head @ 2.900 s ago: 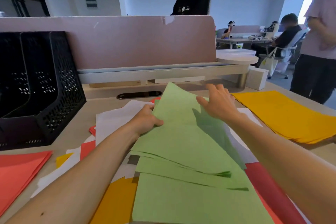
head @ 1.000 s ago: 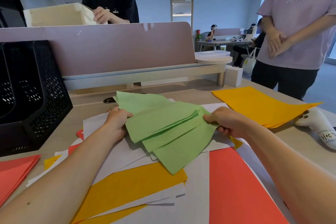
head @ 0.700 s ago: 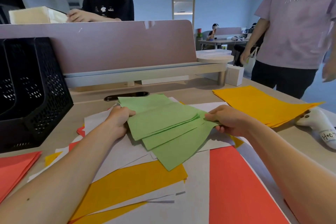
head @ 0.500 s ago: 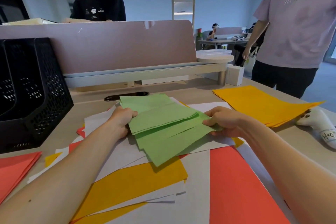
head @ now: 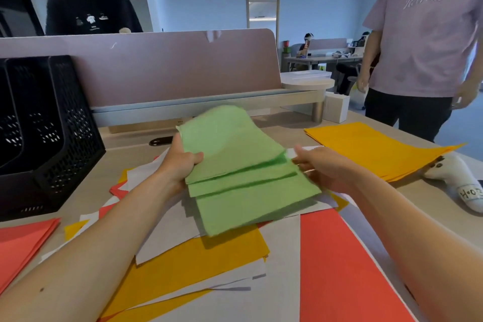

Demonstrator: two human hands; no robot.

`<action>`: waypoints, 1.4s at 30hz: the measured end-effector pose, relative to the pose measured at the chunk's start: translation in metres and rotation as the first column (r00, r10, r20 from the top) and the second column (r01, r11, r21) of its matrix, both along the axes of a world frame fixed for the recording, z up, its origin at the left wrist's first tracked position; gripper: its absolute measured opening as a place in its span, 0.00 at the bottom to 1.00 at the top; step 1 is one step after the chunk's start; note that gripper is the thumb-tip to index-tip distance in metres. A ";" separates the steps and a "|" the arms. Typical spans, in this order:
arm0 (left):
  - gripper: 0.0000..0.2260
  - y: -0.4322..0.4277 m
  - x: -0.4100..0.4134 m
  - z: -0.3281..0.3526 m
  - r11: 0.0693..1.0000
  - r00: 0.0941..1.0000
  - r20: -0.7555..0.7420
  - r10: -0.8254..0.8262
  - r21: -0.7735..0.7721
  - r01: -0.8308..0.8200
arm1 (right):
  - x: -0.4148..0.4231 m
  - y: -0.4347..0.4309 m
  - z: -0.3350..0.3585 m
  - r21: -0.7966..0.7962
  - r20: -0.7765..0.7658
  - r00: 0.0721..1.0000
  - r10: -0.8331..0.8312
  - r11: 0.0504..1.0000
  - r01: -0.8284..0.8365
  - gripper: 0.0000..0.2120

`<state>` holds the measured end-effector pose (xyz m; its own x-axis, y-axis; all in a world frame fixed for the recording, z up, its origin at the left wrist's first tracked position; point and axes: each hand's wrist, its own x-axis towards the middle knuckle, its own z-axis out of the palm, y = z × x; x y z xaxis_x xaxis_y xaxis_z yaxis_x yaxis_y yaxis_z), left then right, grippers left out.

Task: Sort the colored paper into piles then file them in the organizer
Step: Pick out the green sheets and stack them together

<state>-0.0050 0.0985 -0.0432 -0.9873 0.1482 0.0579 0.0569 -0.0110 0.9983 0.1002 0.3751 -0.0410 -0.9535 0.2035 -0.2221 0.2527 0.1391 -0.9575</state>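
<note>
I hold a fanned stack of green paper (head: pixel 243 165) just above the desk, its far end curling upward. My left hand (head: pixel 180 162) grips its left edge, thumb on top. At the right edge my right hand (head: pixel 324 167) holds the stack with its fingers tucked at the edge; this part is blurred. Beneath lies a mixed heap of white (head: pixel 167 227), yellow (head: pixel 188 264) and red sheets (head: pixel 339 264). A sorted yellow pile (head: pixel 371 146) lies at the right and a red pile (head: pixel 21 243) at the near left. The black mesh organizer (head: pixel 65 138) stands at the left.
A pink partition (head: pixel 170 68) with a shelf closes the desk's far side. A white controller (head: pixel 454 178) lies by the yellow pile. One person in a lilac shirt (head: pixel 428 47) stands at the right, another in black (head: pixel 91 10) behind the partition.
Both hands have drawn the spread green sheets closer together and lifted the stack off the heap; its far end now curls up.
</note>
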 end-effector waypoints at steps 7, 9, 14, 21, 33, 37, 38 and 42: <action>0.24 0.003 0.020 0.024 0.971 0.915 -0.325 -0.239 -0.069 0.229 | 0.000 -0.001 0.028 -0.161 -0.162 0.987 0.020 0.986 -0.047 0.20; 0.25 0.011 0.027 0.039 0.954 0.843 -0.447 -0.298 -0.124 0.272 | -0.002 -0.009 0.044 -0.230 -0.292 0.956 -0.020 0.972 -0.050 0.11; 0.21 0.021 0.034 0.085 0.956 0.792 -0.542 -0.281 -0.089 0.278 | -0.007 -0.008 0.092 -0.289 -0.533 0.826 -0.184 0.957 0.027 0.06; 0.34 -0.010 0.038 0.054 0.868 0.890 -0.128 -0.438 0.198 0.455 | -0.007 -0.003 0.081 -0.601 -0.409 0.713 -0.569 0.756 0.258 0.07; 0.15 0.006 0.080 -0.004 0.905 0.942 0.196 -0.270 0.387 0.179 | -0.005 -0.060 0.004 -0.634 -0.149 0.804 -0.576 0.679 0.369 0.09; 0.15 -0.013 0.064 -0.004 0.963 0.912 0.375 -0.164 0.261 0.066 | -0.003 -0.054 -0.006 -0.568 -0.063 0.897 -0.438 0.755 0.329 0.09; 0.15 -0.015 0.063 -0.003 0.963 0.910 0.383 -0.157 0.262 0.056 | -0.002 -0.053 -0.007 -0.550 -0.046 0.907 -0.419 0.768 0.327 0.08; 0.13 -0.012 0.068 0.003 0.952 0.903 0.375 -0.209 0.290 0.100 | 0.001 -0.060 -0.009 -0.535 -0.033 0.929 -0.369 0.792 0.295 0.04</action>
